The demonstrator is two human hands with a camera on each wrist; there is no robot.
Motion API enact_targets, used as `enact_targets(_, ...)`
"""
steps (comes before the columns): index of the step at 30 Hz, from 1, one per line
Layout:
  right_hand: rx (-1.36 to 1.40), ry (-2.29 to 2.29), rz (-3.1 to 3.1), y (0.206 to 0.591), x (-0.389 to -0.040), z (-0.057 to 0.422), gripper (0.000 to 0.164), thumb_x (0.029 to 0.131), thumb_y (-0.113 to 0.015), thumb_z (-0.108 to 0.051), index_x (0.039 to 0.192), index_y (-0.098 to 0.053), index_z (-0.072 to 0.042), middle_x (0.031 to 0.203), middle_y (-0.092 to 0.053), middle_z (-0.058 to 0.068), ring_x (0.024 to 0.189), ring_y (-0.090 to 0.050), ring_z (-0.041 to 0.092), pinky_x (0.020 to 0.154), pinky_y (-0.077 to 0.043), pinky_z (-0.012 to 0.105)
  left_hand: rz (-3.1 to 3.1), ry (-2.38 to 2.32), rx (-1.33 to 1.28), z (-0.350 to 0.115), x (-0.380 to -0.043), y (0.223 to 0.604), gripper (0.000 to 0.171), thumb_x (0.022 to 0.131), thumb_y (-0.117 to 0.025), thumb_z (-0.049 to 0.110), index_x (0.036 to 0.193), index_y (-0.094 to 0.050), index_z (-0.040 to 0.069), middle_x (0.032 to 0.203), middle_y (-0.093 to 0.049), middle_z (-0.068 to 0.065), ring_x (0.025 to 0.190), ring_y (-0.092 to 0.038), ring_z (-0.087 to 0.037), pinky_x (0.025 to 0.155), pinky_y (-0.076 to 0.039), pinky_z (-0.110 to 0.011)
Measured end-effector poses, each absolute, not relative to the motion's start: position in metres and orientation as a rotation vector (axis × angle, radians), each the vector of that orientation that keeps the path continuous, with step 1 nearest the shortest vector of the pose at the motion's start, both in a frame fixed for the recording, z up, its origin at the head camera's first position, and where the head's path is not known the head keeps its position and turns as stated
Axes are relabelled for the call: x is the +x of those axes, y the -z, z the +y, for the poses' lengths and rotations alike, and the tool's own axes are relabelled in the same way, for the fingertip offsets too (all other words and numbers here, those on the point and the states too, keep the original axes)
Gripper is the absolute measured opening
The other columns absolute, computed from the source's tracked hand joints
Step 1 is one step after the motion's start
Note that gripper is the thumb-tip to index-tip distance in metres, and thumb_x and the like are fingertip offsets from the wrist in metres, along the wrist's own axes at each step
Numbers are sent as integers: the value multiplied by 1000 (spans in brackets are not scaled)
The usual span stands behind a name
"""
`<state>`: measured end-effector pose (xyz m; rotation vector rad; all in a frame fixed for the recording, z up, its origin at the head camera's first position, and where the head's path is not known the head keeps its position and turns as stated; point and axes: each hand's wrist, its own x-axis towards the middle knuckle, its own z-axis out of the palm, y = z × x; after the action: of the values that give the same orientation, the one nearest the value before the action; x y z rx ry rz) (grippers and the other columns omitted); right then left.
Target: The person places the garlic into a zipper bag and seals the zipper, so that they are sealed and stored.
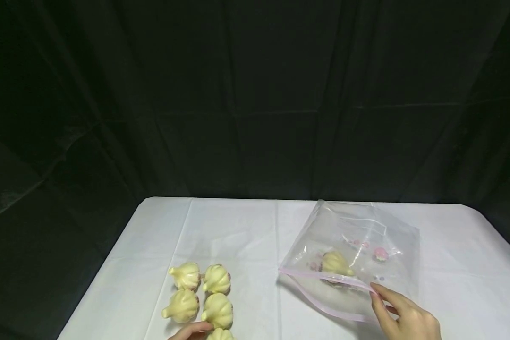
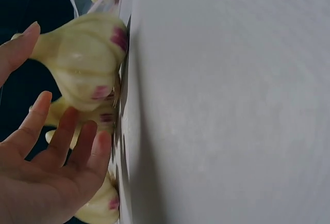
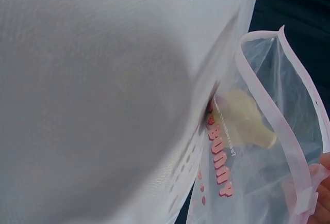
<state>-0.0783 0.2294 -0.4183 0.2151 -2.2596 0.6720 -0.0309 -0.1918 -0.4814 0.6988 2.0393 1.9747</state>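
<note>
My left hand (image 1: 192, 330) is at the bottom of the head view, beside the lowest garlic bulb (image 1: 221, 335), which the frame edge cuts off. In the left wrist view, the thumb lies at the stem of the nearest garlic bulb (image 2: 85, 53), and the other fingers (image 2: 64, 136) are spread and loosely bent below it. My right hand (image 1: 403, 314) pinches the pink zip edge of a clear plastic bag (image 1: 401, 245), whose mouth gapes. One garlic bulb (image 1: 335, 263) lies inside the bag; the right wrist view shows this enclosed bulb (image 3: 240, 118) through printed plastic.
More garlic bulbs (image 1: 182, 306) stand in two columns at the left of the white-covered table (image 1: 250, 231). A strip of bare cloth separates them from the bag. Behind the table hangs a black curtain (image 1: 255, 118).
</note>
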Motion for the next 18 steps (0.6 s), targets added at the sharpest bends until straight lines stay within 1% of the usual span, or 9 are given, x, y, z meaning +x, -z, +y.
enact_targets(1, 216, -672, -2258, 418, -78, 229, 13, 77, -70, -9, 84, -75, 1, 76, -70, 20, 47, -64, 18, 46, -42, 6, 2074, -1971, 752, -190, -31, 483, 29, 96, -45, -10, 124, -49, -12, 122, -58, 18, 109, -56, -1, 86, -50, -20)
enact_targets(3, 216, -673, -2255, 418, -78, 229, 13, 77, -70, -9, 84, -75, 0, 76, -71, 19, 47, -64, 14, 46, -42, 6, 2137, -1958, 855, -187, -33, 485, 29, 93, -47, -14, 122, -49, -12, 122, -59, 11, 108, -57, -3, 86, -51, -22)
enact_targets(6, 223, -669, -2250, 418, -79, 229, 13, 77, -70, -10, 84, -76, 0, 76, -71, 19, 48, -64, 10, 46, -43, 6, 2208, -1933, 977, -185, -36, 490, 34, 89, -50, -18, 122, -51, -9, 122, -58, 7, 108, -57, -4, 84, -53, -23)
enact_targets(7, 226, -667, -2248, 418, -79, 229, 14, 78, -69, -11, 84, -76, 0, 76, -71, 19, 49, -64, 9, 46, -43, 7, 2234, -1923, 1002, -184, -37, 490, 35, 88, -51, -18, 121, -52, -8, 123, -58, 7, 109, -56, -3, 84, -53, -23)
enact_targets(10, 235, -653, -2245, 418, -80, 230, 16, 80, -68, -14, 84, -76, 0, 76, -71, 18, 49, -64, 10, 45, -44, 9, 2290, -1921, 1009, -181, -38, 493, 39, 87, -55, -16, 123, -56, -1, 122, -56, 12, 108, -55, -1, 83, -53, -22)
enact_targets(11, 238, -651, -2246, 418, -80, 230, 16, 81, -68, -14, 85, -76, 0, 77, -71, 18, 48, -64, 11, 44, -44, 9, 2279, -1936, 1029, -180, -39, 494, 40, 86, -55, -18, 122, -56, -3, 119, -59, 7, 109, -55, -2, 84, -53, -22)
enact_targets(14, 237, -641, -2255, 417, -80, 230, 16, 81, -68, -14, 85, -76, -1, 77, -71, 18, 48, -64, 12, 43, -44, 11, 2341, -1954, 1035, -174, -40, 495, 38, 83, -57, -19, 118, -58, -6, 114, -62, 3, 106, -56, -2, 82, -53, -22)
enact_targets(17, 217, -643, -2277, 416, -79, 230, 15, 80, -69, -12, 86, -76, -1, 78, -71, 18, 48, -64, 14, 43, -44, 11, 2423, -1923, 970, -167, -39, 493, 30, 84, -60, -14, 113, -60, -7, 109, -63, 1, 102, -56, -3, 79, -53, -22)
enact_targets(18, 208, -644, -2284, 416, -78, 230, 14, 80, -69, -12, 86, -76, -1, 78, -71, 18, 48, -64, 13, 43, -43, 11, 2482, -1890, 919, -165, -37, 492, 28, 85, -62, -10, 112, -62, -4, 109, -63, 5, 99, -56, -2, 77, -53, -21)
